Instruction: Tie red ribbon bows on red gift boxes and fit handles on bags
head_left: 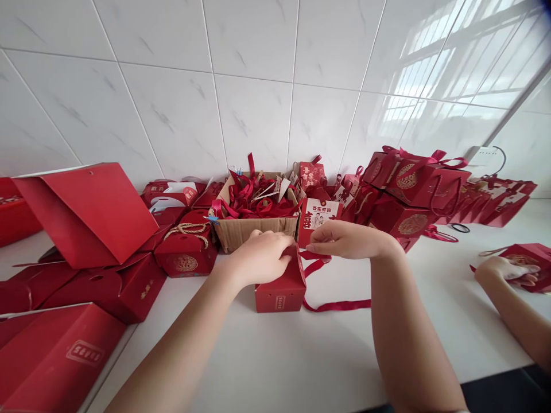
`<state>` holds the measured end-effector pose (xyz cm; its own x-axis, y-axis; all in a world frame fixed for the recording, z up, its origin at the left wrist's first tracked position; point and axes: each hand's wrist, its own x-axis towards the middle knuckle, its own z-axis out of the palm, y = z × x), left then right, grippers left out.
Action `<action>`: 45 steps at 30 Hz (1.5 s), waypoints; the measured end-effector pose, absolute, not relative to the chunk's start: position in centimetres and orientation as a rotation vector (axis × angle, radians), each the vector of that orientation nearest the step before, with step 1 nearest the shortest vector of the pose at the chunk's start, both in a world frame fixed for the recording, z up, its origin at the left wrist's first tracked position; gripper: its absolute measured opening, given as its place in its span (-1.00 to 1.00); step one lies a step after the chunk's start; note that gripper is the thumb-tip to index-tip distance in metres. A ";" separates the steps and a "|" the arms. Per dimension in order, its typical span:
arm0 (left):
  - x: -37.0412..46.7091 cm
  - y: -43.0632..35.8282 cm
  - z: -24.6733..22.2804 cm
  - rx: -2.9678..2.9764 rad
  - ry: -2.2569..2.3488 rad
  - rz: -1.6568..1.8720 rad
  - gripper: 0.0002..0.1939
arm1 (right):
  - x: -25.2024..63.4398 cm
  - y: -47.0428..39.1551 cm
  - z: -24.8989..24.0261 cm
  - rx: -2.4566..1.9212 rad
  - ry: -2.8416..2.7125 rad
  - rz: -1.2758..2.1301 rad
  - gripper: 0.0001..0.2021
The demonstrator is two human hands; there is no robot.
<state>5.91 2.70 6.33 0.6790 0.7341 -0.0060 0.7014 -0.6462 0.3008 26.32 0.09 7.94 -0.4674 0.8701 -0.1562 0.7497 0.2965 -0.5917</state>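
A small red gift box point(279, 296) stands upright on the white counter in front of me, with a gold stamp on its near side. My left hand point(267, 259) is closed over its peaked top, the fingers curled on the upper edge. Just right of the top, my right hand point(344, 238) pinches a dark red ribbon that runs out from the box. More of the ribbon point(340, 306) trails loosely over the counter to the right, passing behind my right forearm. My left hand hides part of the box's top.
Behind the box, a cardboard carton point(241, 232) holds ribbons and tags. Red boxes point(99, 281) crowd the left side; stacked ribboned boxes point(413, 183) stand right of centre. At far right, another person's hand point(501, 268) touches a red box point(527, 258). A tiled wall point(253, 46) rises behind.
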 end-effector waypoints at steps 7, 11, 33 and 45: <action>5.9 2.6 6.4 2.618 1.171 0.137 -0.75 | 25.8 0.4 7.9 -1.586 -2.377 0.885 -0.65; 5.9 2.6 6.4 2.671 1.144 0.167 -0.75 | 25.7 0.6 7.9 -1.652 -2.355 0.894 -0.66; 6.2 2.9 6.1 2.738 1.114 0.121 -0.73 | 25.7 0.2 7.7 -1.608 -2.401 0.836 -0.63; 6.1 2.8 6.3 2.755 1.092 0.165 -0.77 | 25.6 0.6 7.6 -1.629 -2.386 0.803 -0.65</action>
<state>6.12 2.76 6.31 0.7250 0.6876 0.0389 0.6685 -0.7162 0.2005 25.64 0.59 7.58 -0.4026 0.8983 -0.1761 0.8221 0.2702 -0.5011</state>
